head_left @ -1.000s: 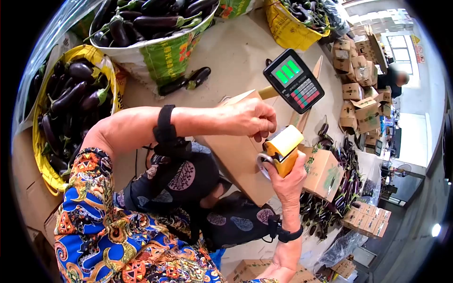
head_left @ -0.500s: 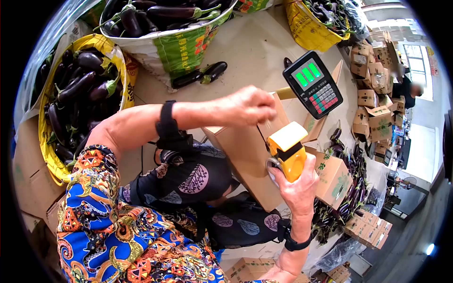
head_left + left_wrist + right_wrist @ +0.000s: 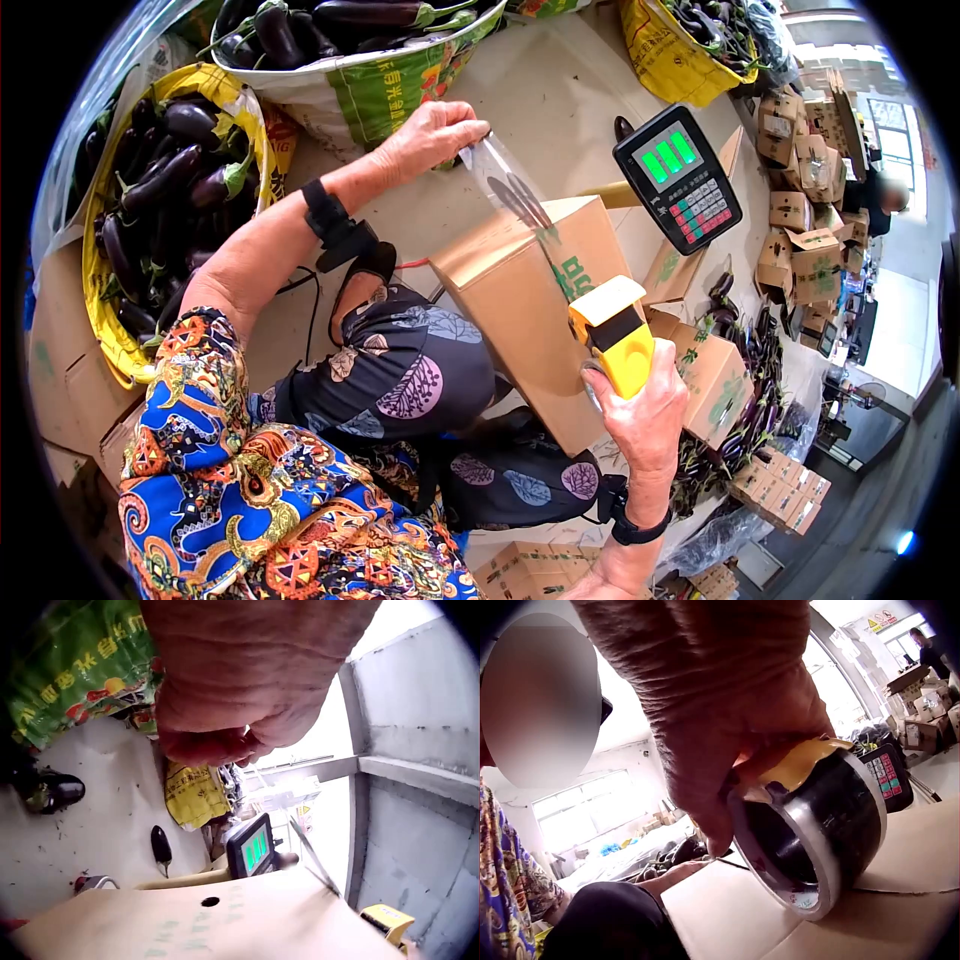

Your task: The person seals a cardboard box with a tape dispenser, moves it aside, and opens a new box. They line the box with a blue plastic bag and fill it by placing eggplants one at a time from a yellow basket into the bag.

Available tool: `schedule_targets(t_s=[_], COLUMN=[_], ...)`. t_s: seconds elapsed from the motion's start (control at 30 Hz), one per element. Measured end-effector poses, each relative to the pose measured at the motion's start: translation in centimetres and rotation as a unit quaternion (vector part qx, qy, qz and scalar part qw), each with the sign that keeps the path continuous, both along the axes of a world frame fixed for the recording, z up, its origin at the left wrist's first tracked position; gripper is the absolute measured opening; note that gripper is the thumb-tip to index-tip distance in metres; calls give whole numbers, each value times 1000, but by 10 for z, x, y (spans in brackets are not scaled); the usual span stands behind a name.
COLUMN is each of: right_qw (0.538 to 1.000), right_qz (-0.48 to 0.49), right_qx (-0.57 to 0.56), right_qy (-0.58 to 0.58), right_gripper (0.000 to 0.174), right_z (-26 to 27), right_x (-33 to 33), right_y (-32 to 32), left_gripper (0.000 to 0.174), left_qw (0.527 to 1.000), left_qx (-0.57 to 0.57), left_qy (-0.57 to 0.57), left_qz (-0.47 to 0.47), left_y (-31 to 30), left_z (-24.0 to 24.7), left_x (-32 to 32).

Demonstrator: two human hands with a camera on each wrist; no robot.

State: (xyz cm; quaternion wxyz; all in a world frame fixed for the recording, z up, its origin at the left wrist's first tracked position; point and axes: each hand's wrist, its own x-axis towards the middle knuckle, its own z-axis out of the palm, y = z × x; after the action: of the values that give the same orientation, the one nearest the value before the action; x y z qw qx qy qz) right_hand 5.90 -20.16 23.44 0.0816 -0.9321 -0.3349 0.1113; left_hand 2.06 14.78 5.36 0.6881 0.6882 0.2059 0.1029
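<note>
My left hand pinches the end of a strip of clear tape, raised beyond the far side of a closed cardboard box. Across the box top, the strip leads back to a yellow tape dispenser, which my right hand grips near the box's right edge. The right wrist view shows the wide tape roll close over the cardboard flaps and their seam. In the left wrist view the fingertips meet, with the box below them.
A weighing scale's display stands just beyond the box. Sacks of eggplants, one green and white, one yellow, lie to the left and far side. A smaller carton and loose eggplants are on the right.
My left hand has moved from beside the dispenser up and left, drawing a strip of tape out over the box. The right hand keeps hold of the dispenser, now a little lower right.
</note>
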Motion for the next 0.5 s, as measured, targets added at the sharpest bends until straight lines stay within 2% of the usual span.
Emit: schedule_targets(t_s=[0.07,0.2,0.27,0.3,0.33,0.5], right_qw=[1000,1000,1000,999,999,997], right_qz=[1,12,1,-6,-6,-23], right_qx=[-2,-6,16,26,28,62], right_qy=[-6,-3,15,27,30,46], right_gripper=[63,61,61,60,60,56], right_z=[-1,-3,-1,-2,-3,-4], right_x=[0,5,6,6,7,12], right_y=[3,7,9,10,8,12], left_gripper=[27,23,18,16,15,18], left_qw=[988,959,959,900,934,939], left_qx=[150,277,264,389,320,287], left_qy=[-42,-42,-39,-85,-51,71], left_qz=[13,-41,-94,-176,-151,-174], left_y=[-6,-37,-65,-71,-86,-87], left_z=[-31,-87,-93,-94,-91,-73], left_x=[7,8,1,2,-1,7])
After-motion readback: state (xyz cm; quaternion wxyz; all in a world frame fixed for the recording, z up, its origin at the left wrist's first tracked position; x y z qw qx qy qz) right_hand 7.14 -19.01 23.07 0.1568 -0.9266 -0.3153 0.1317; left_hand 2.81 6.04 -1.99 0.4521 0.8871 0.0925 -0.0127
